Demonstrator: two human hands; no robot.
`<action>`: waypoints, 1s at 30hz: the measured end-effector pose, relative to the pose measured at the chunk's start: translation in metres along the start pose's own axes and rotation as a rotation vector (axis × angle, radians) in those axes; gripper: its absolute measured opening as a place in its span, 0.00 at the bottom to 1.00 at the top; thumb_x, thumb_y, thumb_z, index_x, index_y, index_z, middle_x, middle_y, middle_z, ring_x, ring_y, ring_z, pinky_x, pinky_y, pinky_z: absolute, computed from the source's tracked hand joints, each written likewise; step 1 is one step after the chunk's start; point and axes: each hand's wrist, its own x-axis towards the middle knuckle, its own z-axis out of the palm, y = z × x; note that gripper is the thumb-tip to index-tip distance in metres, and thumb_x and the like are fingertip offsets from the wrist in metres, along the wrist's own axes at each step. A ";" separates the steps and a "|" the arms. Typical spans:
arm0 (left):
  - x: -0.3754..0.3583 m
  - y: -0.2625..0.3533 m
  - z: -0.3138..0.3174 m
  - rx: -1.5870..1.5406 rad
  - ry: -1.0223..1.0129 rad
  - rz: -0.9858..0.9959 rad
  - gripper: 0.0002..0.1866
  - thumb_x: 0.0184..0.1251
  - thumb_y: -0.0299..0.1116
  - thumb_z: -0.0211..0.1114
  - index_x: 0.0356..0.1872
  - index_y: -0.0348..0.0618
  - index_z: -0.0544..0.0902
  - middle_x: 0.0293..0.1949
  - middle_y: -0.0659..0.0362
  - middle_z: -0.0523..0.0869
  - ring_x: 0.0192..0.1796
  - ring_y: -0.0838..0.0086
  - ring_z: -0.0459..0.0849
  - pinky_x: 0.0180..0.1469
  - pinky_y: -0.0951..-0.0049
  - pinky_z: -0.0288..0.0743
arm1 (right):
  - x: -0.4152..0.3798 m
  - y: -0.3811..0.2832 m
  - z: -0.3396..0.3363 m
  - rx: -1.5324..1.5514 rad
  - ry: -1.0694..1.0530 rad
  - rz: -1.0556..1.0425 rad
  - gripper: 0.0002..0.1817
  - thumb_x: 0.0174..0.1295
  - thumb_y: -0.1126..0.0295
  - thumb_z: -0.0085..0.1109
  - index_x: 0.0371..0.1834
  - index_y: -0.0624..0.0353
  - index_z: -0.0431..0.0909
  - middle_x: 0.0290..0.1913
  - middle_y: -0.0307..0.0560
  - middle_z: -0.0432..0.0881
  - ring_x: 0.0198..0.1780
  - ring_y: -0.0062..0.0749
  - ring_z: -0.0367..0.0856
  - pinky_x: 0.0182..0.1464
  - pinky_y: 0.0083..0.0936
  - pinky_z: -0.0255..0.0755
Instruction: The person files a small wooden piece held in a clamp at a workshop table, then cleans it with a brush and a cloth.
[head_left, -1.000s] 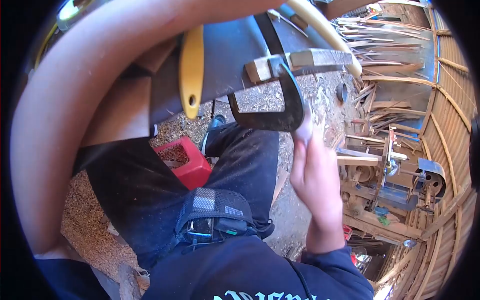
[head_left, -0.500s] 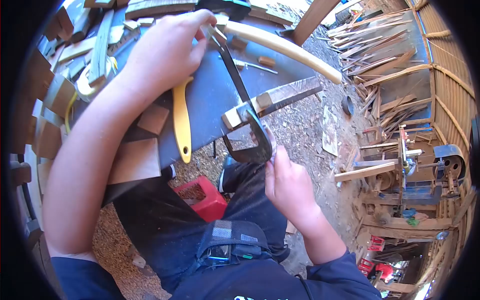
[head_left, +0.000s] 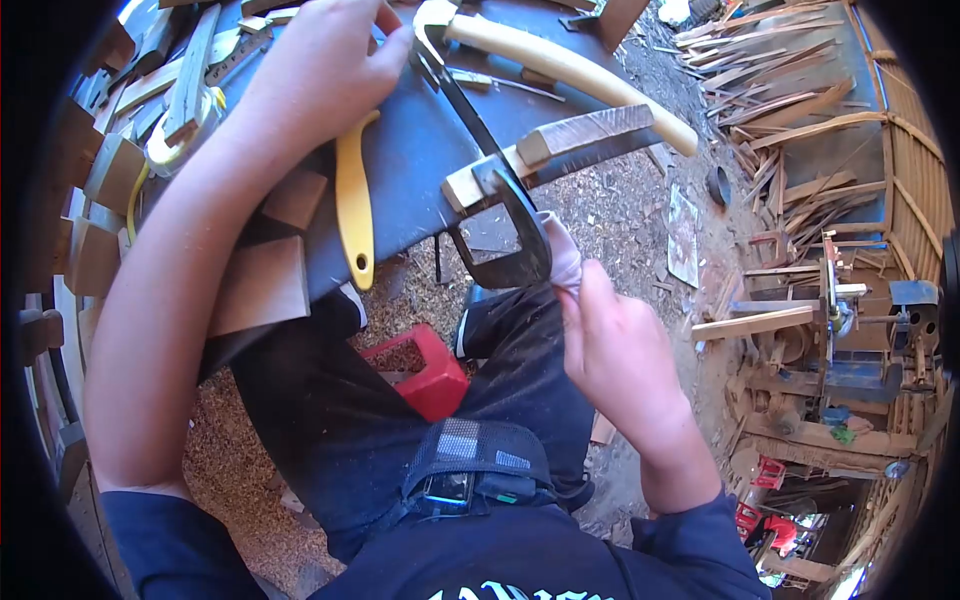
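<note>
My left hand (head_left: 345, 50), partly cut off by the top edge, is above the bench with thumb and forefinger apart and nothing visible between them. Just right of it is the metal head (head_left: 435, 22) of a tool with a curved wooden handle (head_left: 570, 80). A black metal clamp-like frame (head_left: 505, 268) hooks around the bench edge over a wooden strip (head_left: 462, 188); a long dark bar (head_left: 465, 115) runs up from it. My right hand (head_left: 625, 350) pinches a pale crumpled piece of cloth or paper (head_left: 562, 250) beside the frame.
A yellow handle (head_left: 354, 205) with a hole lies at the bench edge. Wooden blocks (head_left: 265, 285) and offcuts surround my left arm. A red plastic stool (head_left: 435, 375) stands between my legs. Shavings (head_left: 235, 500) cover the ground; scrap wood (head_left: 770, 80) lies at the right.
My right hand has moved right and slightly down, showing more of the pale piece. My left hand has shifted up and left, away from the metal head. The camera view has shifted.
</note>
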 end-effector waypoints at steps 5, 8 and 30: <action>-0.016 -0.003 0.003 0.112 0.114 0.393 0.15 0.71 0.34 0.69 0.53 0.36 0.84 0.47 0.46 0.85 0.49 0.58 0.87 0.55 0.62 0.82 | -0.046 0.006 -0.007 -0.050 -0.026 -0.015 0.09 0.71 0.71 0.59 0.44 0.62 0.70 0.21 0.60 0.82 0.25 0.63 0.84 0.27 0.54 0.76; -0.008 -0.009 0.007 0.076 0.062 0.398 0.12 0.68 0.34 0.73 0.46 0.37 0.87 0.46 0.48 0.84 0.48 0.59 0.86 0.54 0.64 0.81 | -0.034 0.009 -0.007 -0.032 0.002 0.021 0.09 0.71 0.71 0.59 0.44 0.62 0.69 0.22 0.60 0.82 0.25 0.63 0.84 0.28 0.55 0.76; -0.015 -0.003 0.015 -0.031 0.086 0.222 0.16 0.78 0.41 0.65 0.45 0.35 0.89 0.31 0.54 0.90 0.31 0.74 0.87 0.37 0.71 0.83 | -0.023 0.018 0.002 0.049 0.015 -0.029 0.11 0.72 0.77 0.54 0.55 0.66 0.74 0.29 0.66 0.83 0.32 0.66 0.84 0.32 0.50 0.75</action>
